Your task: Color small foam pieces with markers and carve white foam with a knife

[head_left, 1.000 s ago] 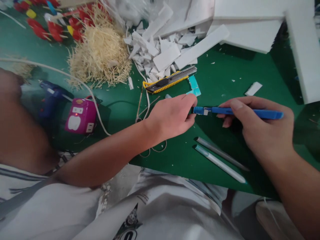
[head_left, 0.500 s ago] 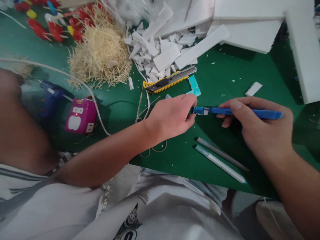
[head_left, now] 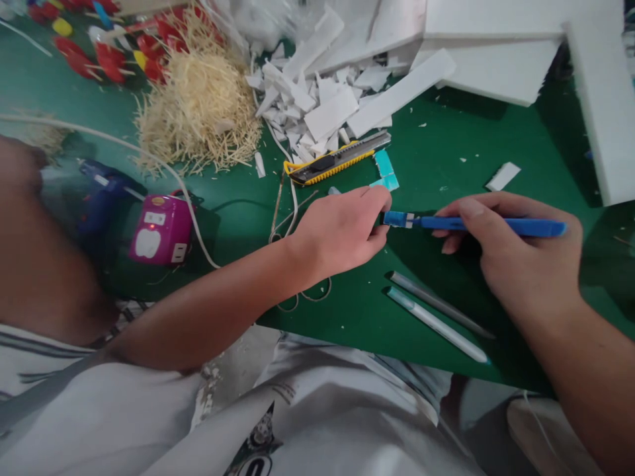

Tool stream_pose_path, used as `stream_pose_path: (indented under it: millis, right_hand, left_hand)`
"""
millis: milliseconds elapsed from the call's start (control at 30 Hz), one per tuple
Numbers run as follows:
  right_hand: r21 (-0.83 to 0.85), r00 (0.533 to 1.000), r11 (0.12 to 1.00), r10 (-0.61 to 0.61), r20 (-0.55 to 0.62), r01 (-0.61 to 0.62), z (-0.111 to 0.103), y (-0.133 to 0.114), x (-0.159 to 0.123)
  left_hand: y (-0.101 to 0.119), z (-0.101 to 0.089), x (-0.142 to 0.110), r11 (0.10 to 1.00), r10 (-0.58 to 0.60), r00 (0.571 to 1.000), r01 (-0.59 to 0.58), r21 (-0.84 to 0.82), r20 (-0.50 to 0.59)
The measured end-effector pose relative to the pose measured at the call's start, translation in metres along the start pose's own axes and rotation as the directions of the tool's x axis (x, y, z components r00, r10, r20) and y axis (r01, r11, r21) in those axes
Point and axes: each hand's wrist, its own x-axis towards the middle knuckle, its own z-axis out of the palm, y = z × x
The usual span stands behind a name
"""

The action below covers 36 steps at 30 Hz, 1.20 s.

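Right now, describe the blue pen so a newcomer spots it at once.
Over the green table, find the person's right hand. The blue pen sits in its grip, pointing toward the small blue-and-white piece in the left hand. Unlike the grey stick and white pen lying nearby, it is held and blue.

On the green table (head_left: 436, 172) we see a yellow cutter (head_left: 337, 160) lying just in front of a heap of white scraps (head_left: 330, 114), with white boards (head_left: 491, 69) behind to the right. Left of the scraps we find a mound of straw (head_left: 203, 99), touching red pieces (head_left: 110, 61) on sticks. Nearer us, a blue glue gun (head_left: 103, 192) lies beside a pink box (head_left: 161, 225), and a white cord (head_left: 59, 123) curves past both.
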Motion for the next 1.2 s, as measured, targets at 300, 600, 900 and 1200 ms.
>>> stream_pose_path:
  millis: [300,600,900,1200]
  right_hand:
    - [0.027,1.000,1.000,0.004,-0.025,-0.003,0.0006,0.0008,0.0009]
    - [0.014,1.000,1.000,0.009,-0.011,-0.009,0.0000,0.0016,0.0004]
    - [-0.007,1.000,1.000,-0.005,-0.014,0.005,-0.0029,0.0013,0.0002]
    - [-0.019,0.999,0.999,0.034,-0.002,-0.034,-0.0028,0.0024,-0.0007]
  left_hand:
    - [-0.0002,0.0005,-0.0008,1.000,0.017,0.999,-0.017,-0.008,-0.030]
    - [-0.0010,0.0014,0.0001,1.000,0.018,0.999,-0.019,-0.007,-0.032]
    - [0.0004,-0.0002,-0.0003,1.000,0.001,1.000,-0.001,-0.010,-0.009]
    - [-0.0007,0.0005,-0.0006,1.000,0.008,1.000,-0.008,-0.007,-0.016]
